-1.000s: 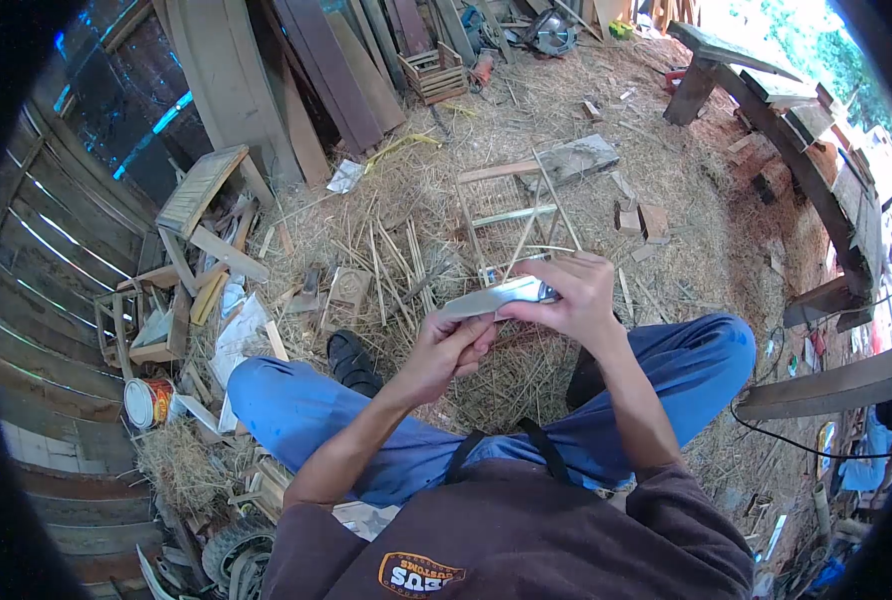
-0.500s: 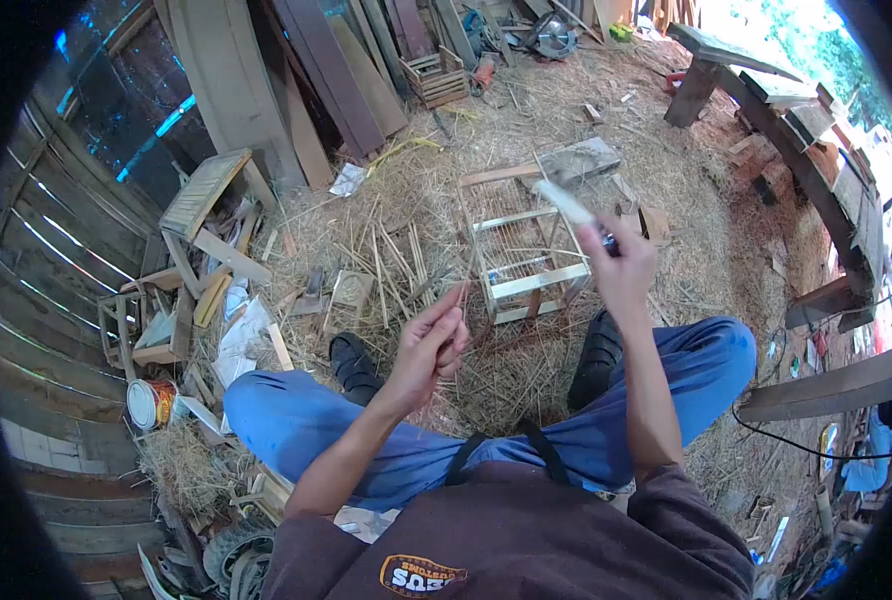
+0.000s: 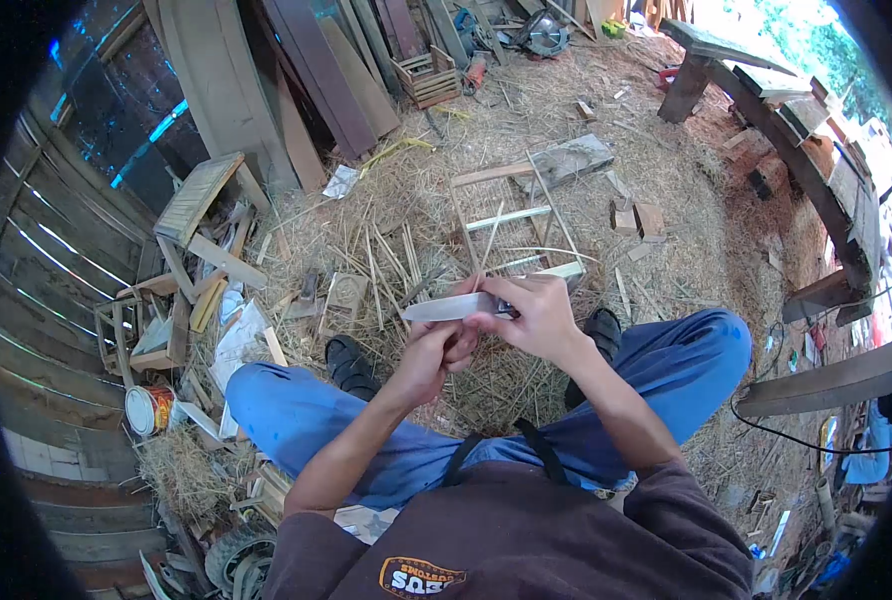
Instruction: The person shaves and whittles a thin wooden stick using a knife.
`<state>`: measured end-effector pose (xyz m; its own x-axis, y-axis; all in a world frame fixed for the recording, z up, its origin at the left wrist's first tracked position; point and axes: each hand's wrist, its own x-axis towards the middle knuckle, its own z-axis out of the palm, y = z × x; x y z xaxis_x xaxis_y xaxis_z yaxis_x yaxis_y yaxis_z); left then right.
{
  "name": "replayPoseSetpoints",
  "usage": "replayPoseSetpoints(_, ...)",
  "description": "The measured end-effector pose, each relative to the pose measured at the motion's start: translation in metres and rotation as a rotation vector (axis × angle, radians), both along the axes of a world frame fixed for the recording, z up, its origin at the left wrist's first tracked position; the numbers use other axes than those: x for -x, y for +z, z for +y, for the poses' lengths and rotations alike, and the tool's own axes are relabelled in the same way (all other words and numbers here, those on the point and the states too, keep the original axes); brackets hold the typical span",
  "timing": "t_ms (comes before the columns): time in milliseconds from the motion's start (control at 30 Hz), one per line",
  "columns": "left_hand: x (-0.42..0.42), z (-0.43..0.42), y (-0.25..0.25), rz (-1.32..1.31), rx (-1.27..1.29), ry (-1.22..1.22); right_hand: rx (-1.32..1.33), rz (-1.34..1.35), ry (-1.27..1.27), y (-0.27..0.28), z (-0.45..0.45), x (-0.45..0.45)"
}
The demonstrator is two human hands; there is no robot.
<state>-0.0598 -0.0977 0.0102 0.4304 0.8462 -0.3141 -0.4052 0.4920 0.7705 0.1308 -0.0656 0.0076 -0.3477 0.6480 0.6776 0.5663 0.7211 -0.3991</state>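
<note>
My right hand (image 3: 538,318) is closed around the handle of a knife (image 3: 448,307), its broad pale blade pointing left. Just below the blade, my left hand (image 3: 436,355) is closed, with the fingers of both hands close together. A thin wooden strip (image 3: 493,235) rises from between the hands, and its lower part is hidden by the fingers and blade. In front of the hands, a wooden frame (image 3: 511,221) of thin bars lies on the ground, partly covered by my right hand.
Loose thin sticks (image 3: 378,265) lie on the straw-covered ground left of the frame. A small slatted stool (image 3: 201,197) stands at the left, with a paint can (image 3: 150,409) below it. A circular saw (image 3: 544,36) and a wooden crate (image 3: 427,78) sit at the back. A timber bench (image 3: 826,165) curves along the right.
My right hand has brought the knife down and left, from above the frame to my left hand. The left hand has stayed nearly in place.
</note>
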Motion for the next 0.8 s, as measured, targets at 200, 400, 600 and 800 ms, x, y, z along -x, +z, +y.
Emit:
replayPoseSetpoints(200,0.002,0.000,-0.004,-0.036,0.079,-0.057,-0.014,-0.035,0.008,0.012,0.000,-0.008)
replayPoseSetpoints(400,0.005,0.001,-0.006,-0.076,0.012,-0.093,-0.026,-0.032,-0.058,0.013,0.002,-0.017)
replayPoseSetpoints(600,0.001,-0.001,0.004,-0.070,0.046,-0.052,0.028,-0.073,-0.103,0.008,0.006,-0.028)
replayPoseSetpoints(800,0.007,-0.004,0.012,-0.082,0.046,-0.127,0.193,0.098,-0.354,0.018,0.017,-0.048)
